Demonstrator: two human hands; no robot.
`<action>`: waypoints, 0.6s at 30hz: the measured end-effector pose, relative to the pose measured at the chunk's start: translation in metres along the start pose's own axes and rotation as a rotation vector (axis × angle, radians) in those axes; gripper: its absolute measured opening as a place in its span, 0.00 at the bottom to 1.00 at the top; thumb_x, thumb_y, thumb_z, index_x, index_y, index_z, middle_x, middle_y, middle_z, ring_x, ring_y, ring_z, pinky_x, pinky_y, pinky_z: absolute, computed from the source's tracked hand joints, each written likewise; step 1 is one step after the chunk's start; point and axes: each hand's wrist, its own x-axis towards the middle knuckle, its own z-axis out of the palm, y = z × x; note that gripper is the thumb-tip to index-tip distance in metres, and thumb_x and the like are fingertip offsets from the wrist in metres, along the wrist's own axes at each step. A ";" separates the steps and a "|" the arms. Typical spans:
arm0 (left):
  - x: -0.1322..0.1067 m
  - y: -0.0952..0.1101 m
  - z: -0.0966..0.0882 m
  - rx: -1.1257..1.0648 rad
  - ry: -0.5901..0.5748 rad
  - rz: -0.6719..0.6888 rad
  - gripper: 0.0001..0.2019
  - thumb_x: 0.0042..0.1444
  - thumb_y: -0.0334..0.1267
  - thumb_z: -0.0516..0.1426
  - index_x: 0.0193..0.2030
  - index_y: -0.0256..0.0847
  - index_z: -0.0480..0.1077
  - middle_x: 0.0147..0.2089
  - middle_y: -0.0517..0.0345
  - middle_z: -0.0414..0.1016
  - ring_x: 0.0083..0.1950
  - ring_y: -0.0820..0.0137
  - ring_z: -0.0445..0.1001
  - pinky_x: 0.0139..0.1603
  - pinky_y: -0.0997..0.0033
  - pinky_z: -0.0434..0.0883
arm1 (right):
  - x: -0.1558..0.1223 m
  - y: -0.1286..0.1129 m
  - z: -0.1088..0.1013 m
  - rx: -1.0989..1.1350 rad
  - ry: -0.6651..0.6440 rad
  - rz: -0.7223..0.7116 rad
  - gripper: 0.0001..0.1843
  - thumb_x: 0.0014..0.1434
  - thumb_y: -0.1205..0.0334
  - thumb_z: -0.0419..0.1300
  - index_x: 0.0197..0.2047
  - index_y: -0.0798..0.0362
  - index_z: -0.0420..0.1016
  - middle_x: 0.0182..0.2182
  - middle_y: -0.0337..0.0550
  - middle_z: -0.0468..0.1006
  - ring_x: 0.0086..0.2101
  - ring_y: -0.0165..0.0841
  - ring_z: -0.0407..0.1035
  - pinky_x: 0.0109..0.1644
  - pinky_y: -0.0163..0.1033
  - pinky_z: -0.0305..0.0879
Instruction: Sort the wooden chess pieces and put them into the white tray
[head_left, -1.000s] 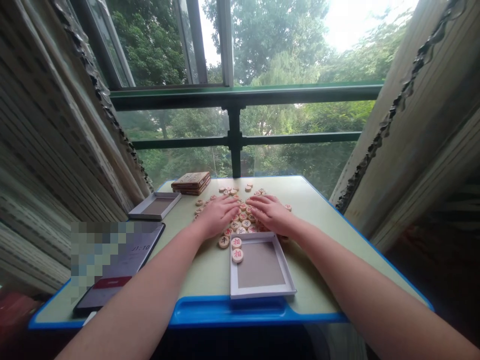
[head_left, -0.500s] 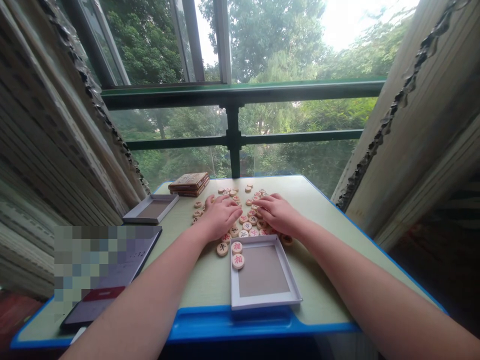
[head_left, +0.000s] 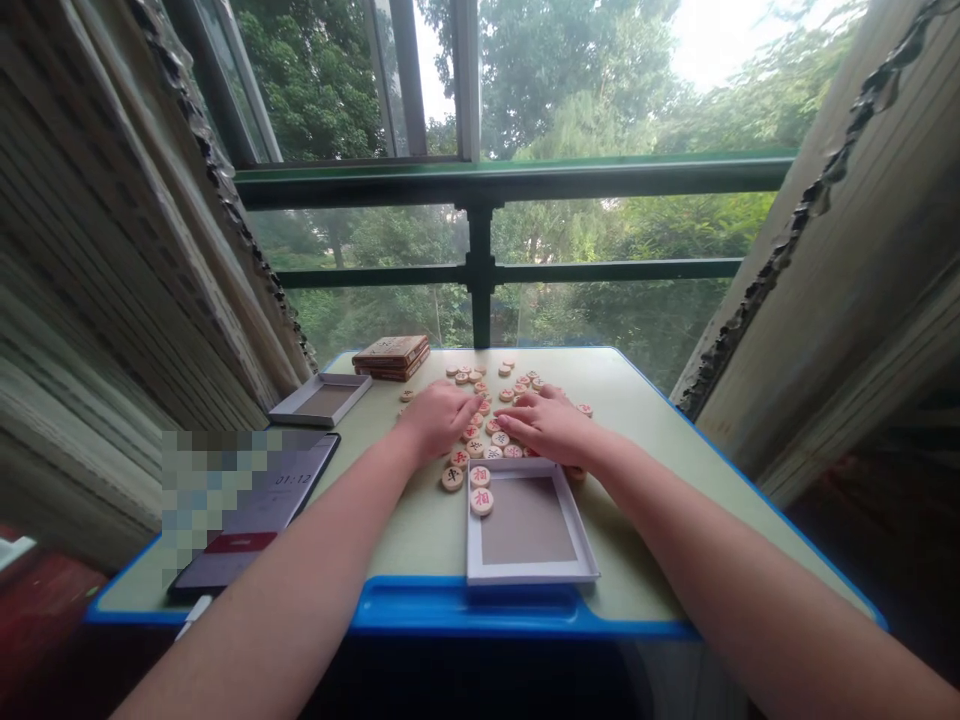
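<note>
Round wooden Chinese chess pieces (head_left: 500, 439), some with red and some with black characters, lie spread around both my hands. My left hand (head_left: 441, 415) rests low over the left side of the spread, its fingers reaching inward to the right and its palm hidden. Across from it, my right hand (head_left: 544, 422) lies with fingers stretched out over pieces on the right. A shallow white box (head_left: 529, 525) sits nearest me, with two red-marked pieces (head_left: 481, 501) in its left back corner. Just left of the box lies a black-marked piece (head_left: 452, 478).
At the left stand another shallow white box (head_left: 322, 400) and a stack of flat brown boxes (head_left: 391, 357). A tablet (head_left: 262, 520) with a cable lies at the table's left edge. Curtains hang on both sides; a green railing (head_left: 517, 183) and window are behind.
My left hand has drawn its fingers in and shifted slightly inward. The right hand has slid a little over the pieces. The whole view has shifted somewhat.
</note>
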 end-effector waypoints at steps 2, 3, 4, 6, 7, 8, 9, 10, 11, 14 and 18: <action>-0.001 -0.001 -0.001 0.002 0.045 0.008 0.25 0.63 0.45 0.41 0.22 0.40 0.70 0.26 0.53 0.73 0.37 0.65 0.70 0.43 0.66 0.65 | -0.001 0.001 0.000 0.006 0.003 -0.065 0.29 0.66 0.48 0.36 0.47 0.46 0.76 0.39 0.46 0.76 0.41 0.36 0.63 0.50 0.44 0.51; -0.002 -0.002 -0.001 0.001 0.056 0.007 0.25 0.63 0.45 0.41 0.22 0.40 0.70 0.26 0.53 0.74 0.37 0.66 0.70 0.43 0.67 0.64 | -0.001 0.001 0.000 0.014 0.003 -0.072 0.29 0.66 0.48 0.35 0.47 0.46 0.76 0.39 0.46 0.77 0.41 0.36 0.64 0.50 0.44 0.51; -0.002 -0.004 0.000 0.003 0.063 -0.002 0.24 0.63 0.45 0.42 0.23 0.41 0.70 0.27 0.53 0.74 0.36 0.66 0.70 0.43 0.67 0.64 | -0.001 0.002 0.001 0.025 0.010 -0.068 0.29 0.66 0.48 0.35 0.46 0.47 0.76 0.39 0.45 0.77 0.40 0.36 0.64 0.50 0.44 0.51; -0.003 -0.007 0.002 0.019 0.070 -0.034 0.23 0.63 0.44 0.42 0.23 0.40 0.70 0.27 0.53 0.74 0.36 0.67 0.70 0.42 0.68 0.65 | 0.001 0.004 0.003 0.044 0.021 -0.052 0.29 0.66 0.49 0.36 0.44 0.49 0.77 0.40 0.46 0.77 0.40 0.36 0.64 0.49 0.44 0.51; -0.003 -0.008 0.003 0.030 0.075 -0.054 0.23 0.63 0.44 0.42 0.24 0.40 0.71 0.27 0.53 0.74 0.36 0.67 0.70 0.42 0.68 0.65 | 0.002 0.005 0.004 0.052 0.026 -0.045 0.29 0.66 0.49 0.36 0.43 0.50 0.77 0.40 0.46 0.77 0.40 0.36 0.65 0.50 0.44 0.51; -0.002 -0.009 0.003 0.042 0.082 -0.074 0.24 0.63 0.43 0.42 0.24 0.40 0.71 0.27 0.53 0.74 0.36 0.67 0.70 0.42 0.68 0.65 | 0.003 0.006 0.005 0.059 0.036 -0.037 0.29 0.66 0.50 0.36 0.43 0.51 0.77 0.41 0.47 0.78 0.41 0.37 0.65 0.50 0.44 0.51; -0.002 -0.010 0.004 0.052 0.085 -0.088 0.24 0.63 0.43 0.42 0.24 0.40 0.72 0.27 0.52 0.74 0.37 0.67 0.70 0.43 0.68 0.65 | 0.004 0.006 0.006 0.067 0.049 -0.029 0.29 0.66 0.50 0.37 0.45 0.51 0.77 0.43 0.47 0.77 0.43 0.37 0.65 0.51 0.45 0.51; -0.002 -0.010 0.004 0.064 0.096 -0.103 0.24 0.63 0.43 0.42 0.24 0.40 0.72 0.27 0.52 0.74 0.37 0.66 0.71 0.43 0.68 0.65 | 0.005 0.007 0.006 0.078 0.061 -0.026 0.28 0.66 0.50 0.38 0.47 0.51 0.76 0.44 0.47 0.77 0.44 0.38 0.65 0.51 0.45 0.51; -0.002 -0.011 0.004 0.082 0.098 -0.111 0.24 0.63 0.43 0.42 0.24 0.39 0.71 0.27 0.51 0.74 0.37 0.66 0.70 0.42 0.68 0.65 | 0.005 0.007 0.007 0.090 0.069 -0.031 0.27 0.66 0.49 0.38 0.49 0.50 0.75 0.46 0.47 0.76 0.46 0.39 0.64 0.52 0.45 0.50; -0.002 -0.011 0.005 0.105 0.092 -0.115 0.24 0.63 0.43 0.42 0.23 0.39 0.71 0.27 0.52 0.74 0.36 0.67 0.71 0.41 0.68 0.65 | 0.003 0.006 0.004 0.106 0.030 -0.091 0.26 0.65 0.48 0.39 0.52 0.46 0.73 0.48 0.45 0.75 0.47 0.39 0.64 0.53 0.46 0.49; -0.005 -0.013 0.004 0.084 0.128 -0.119 0.23 0.62 0.43 0.43 0.23 0.38 0.72 0.27 0.51 0.75 0.34 0.67 0.71 0.39 0.69 0.65 | 0.000 0.005 0.001 0.087 0.001 -0.117 0.27 0.65 0.47 0.40 0.49 0.47 0.76 0.47 0.46 0.76 0.45 0.39 0.64 0.52 0.46 0.50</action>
